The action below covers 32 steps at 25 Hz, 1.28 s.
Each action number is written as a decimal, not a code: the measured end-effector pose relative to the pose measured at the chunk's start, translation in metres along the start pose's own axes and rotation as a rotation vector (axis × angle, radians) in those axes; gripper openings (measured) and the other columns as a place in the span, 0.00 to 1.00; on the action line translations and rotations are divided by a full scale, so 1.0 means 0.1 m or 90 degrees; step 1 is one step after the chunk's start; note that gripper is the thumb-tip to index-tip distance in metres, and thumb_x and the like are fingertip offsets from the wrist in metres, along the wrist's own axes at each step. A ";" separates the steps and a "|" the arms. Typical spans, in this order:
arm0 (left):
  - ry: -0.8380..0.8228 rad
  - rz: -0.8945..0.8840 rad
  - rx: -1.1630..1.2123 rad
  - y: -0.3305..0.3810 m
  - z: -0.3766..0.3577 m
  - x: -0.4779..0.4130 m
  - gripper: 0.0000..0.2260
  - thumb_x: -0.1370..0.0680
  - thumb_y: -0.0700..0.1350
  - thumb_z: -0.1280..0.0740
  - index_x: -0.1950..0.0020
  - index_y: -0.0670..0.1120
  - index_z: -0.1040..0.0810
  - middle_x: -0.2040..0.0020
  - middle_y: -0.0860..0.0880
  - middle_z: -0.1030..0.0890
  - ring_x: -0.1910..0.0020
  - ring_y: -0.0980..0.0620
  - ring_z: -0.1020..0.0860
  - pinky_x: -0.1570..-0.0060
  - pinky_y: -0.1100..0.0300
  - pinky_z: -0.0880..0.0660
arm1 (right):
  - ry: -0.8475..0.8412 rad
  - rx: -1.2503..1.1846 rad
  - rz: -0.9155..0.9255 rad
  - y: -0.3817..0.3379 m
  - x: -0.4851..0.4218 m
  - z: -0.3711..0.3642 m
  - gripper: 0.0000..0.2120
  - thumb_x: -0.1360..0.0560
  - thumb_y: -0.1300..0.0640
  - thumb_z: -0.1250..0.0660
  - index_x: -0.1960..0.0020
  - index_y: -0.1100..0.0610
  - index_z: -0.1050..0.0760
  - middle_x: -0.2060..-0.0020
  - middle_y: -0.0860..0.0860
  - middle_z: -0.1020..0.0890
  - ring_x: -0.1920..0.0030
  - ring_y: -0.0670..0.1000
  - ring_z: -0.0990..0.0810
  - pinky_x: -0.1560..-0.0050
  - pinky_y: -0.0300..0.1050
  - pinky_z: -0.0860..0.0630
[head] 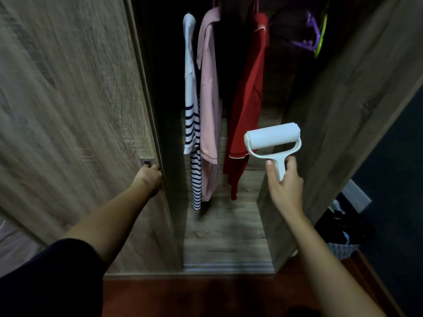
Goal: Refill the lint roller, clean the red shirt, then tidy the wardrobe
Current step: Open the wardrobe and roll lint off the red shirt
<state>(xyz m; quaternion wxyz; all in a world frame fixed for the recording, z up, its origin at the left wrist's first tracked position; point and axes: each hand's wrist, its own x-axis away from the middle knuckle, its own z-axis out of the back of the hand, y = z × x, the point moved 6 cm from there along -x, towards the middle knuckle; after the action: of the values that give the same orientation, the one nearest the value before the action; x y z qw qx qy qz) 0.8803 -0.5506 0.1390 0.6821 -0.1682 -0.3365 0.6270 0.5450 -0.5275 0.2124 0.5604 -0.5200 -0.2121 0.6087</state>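
Woodgrain laminate covers the wardrobe door (68, 110), which is motion-blurred, with a small square metal pull (147, 161) set in just above the left hand (148, 177). That hand's fingers (158, 168) curl round the door's edge. Beyond them, inside the wardrobe (224, 225), hang a white top with navy stripes (192, 124), a plain pink shirt (209, 106) and the red shirt (249, 99), smooth cloth with pale piping at collar and cuff. Right of the red cuff, the right hand (285, 186) grips the lint roller (272, 138) by its flat white plastic handle, between thumb (270, 164) and curled fingers. Its white cylinder sits above the fingertips. A purple hanger (306, 42) and a green hanger (320, 40) hang far above.
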 end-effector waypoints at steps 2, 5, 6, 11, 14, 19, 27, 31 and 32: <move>-0.028 0.019 0.035 -0.02 -0.01 0.01 0.22 0.23 0.44 0.38 0.28 0.48 0.35 0.28 0.44 0.35 0.29 0.44 0.36 0.33 0.49 0.33 | 0.003 -0.002 0.008 -0.02 -0.01 0.04 0.11 0.24 0.48 0.38 0.51 0.56 0.33 0.67 0.44 0.23 0.66 0.49 0.24 0.64 0.43 0.32; -0.049 0.023 0.079 0.04 0.27 0.05 0.17 0.23 0.43 0.37 0.34 0.47 0.29 0.37 0.45 0.25 0.39 0.46 0.25 0.44 0.53 0.26 | 0.011 -0.010 0.018 -0.04 -0.02 0.11 0.10 0.24 0.49 0.37 0.51 0.55 0.33 0.67 0.42 0.23 0.67 0.43 0.24 0.67 0.41 0.35; -0.012 0.007 0.105 0.09 0.49 0.08 0.14 0.22 0.45 0.38 0.37 0.45 0.26 0.42 0.45 0.23 0.44 0.46 0.22 0.49 0.54 0.25 | 0.014 -0.013 0.019 -0.04 -0.03 0.13 0.10 0.24 0.49 0.37 0.51 0.55 0.33 0.67 0.42 0.23 0.67 0.42 0.24 0.67 0.40 0.35; 0.614 0.032 0.419 0.19 1.80 0.29 0.18 0.23 0.54 0.45 0.56 0.41 0.23 0.64 0.40 0.19 0.67 0.38 0.20 0.70 0.53 0.25 | 0.043 -0.024 -0.015 0.02 -0.05 0.21 0.12 0.24 0.49 0.37 0.50 0.57 0.31 0.66 0.44 0.23 0.64 0.51 0.22 0.63 0.42 0.31; 0.469 0.138 0.718 0.15 2.02 -0.11 0.22 0.23 0.57 0.39 0.37 0.42 0.28 0.54 0.36 0.19 0.52 0.36 0.21 0.55 0.49 0.26 | 0.057 -0.028 -0.020 0.08 -0.07 0.29 0.12 0.24 0.49 0.37 0.49 0.58 0.31 0.66 0.45 0.22 0.64 0.50 0.22 0.63 0.44 0.30; 0.345 0.080 0.902 0.31 2.21 -0.72 0.18 0.25 0.53 0.33 0.42 0.43 0.22 0.48 0.39 0.21 0.44 0.41 0.24 0.48 0.61 0.31 | 0.076 -0.046 -0.026 0.17 -0.36 0.41 0.11 0.24 0.50 0.37 0.50 0.58 0.30 0.66 0.43 0.22 0.65 0.41 0.23 0.64 0.43 0.31; 0.679 0.359 1.039 -0.32 1.84 0.05 0.06 0.21 0.40 0.41 0.51 0.38 0.27 0.59 0.38 0.22 0.59 0.46 0.25 0.62 0.59 0.39 | 0.001 -0.151 0.006 0.07 -1.26 0.05 0.05 0.22 0.51 0.41 0.52 0.52 0.33 0.68 0.45 0.25 0.68 0.42 0.26 0.65 0.41 0.33; 0.787 0.446 0.834 -0.79 1.72 0.40 0.07 0.21 0.41 0.38 0.50 0.38 0.24 0.58 0.39 0.19 0.58 0.44 0.21 0.59 0.59 0.34 | -0.112 -0.240 0.069 -0.25 -1.47 -0.43 0.05 0.23 0.50 0.44 0.56 0.46 0.32 0.72 0.47 0.28 0.77 0.45 0.30 0.75 0.39 0.33; 0.806 0.466 0.808 -0.86 1.71 0.46 0.07 0.22 0.42 0.36 0.51 0.38 0.22 0.59 0.42 0.19 0.60 0.46 0.21 0.60 0.62 0.34 | -0.123 -0.253 0.097 -0.36 -1.51 -0.53 0.05 0.23 0.49 0.44 0.57 0.46 0.31 0.72 0.47 0.28 0.78 0.44 0.29 0.75 0.37 0.32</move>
<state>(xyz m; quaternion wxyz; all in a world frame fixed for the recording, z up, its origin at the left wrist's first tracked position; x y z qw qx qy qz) 0.8290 -0.5526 0.3290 0.4636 -0.1695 0.5676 0.6590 0.5824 -0.6712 0.2827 0.3765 -0.5739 -0.3406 0.6425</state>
